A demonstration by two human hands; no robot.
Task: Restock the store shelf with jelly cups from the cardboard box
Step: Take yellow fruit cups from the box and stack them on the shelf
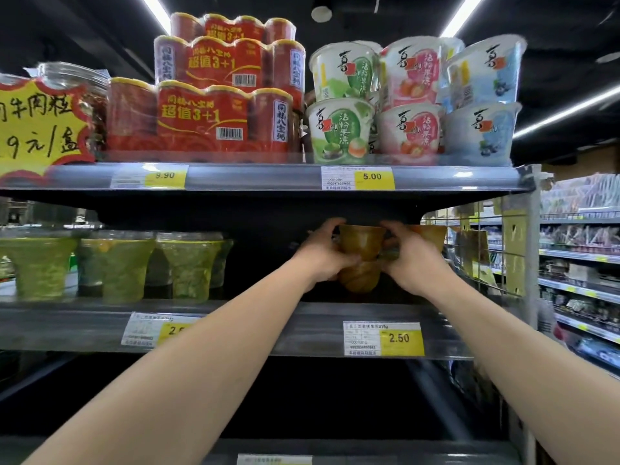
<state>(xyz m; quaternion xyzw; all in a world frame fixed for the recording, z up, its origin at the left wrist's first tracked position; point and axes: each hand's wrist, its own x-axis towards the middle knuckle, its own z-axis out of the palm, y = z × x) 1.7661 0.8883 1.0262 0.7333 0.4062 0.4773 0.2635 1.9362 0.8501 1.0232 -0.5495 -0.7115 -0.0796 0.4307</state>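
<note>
At the centre of the frame, the fingers of the left hand (324,251) curl round the left side of an amber jelly cup (361,245), the thumb up near its rim and the other fingers wrapped at its narrow base. The right hand (411,256) mirrors this on the cup's right side, fingers closed against it. The cup stands upright on top of a second amber cup (359,278) that is turned upside down, so the two meet at their narrow ends; the lower one rests on the middle shelf (302,317). Both hands press this pair between them. Just to the right, partly behind the right hand, a third amber cup (431,234) sits at the same height as the upper one.

Both bare forearms reach up from the lower corners of the frame. At left on the same shelf stands a row of green cups (117,266). A yellow price tag (401,337) reading 2.50 hangs on the shelf edge below the hands. In the upper half, the top shelf (268,177) carries red multipacks (214,95) and stacked white tubs (411,102).
</note>
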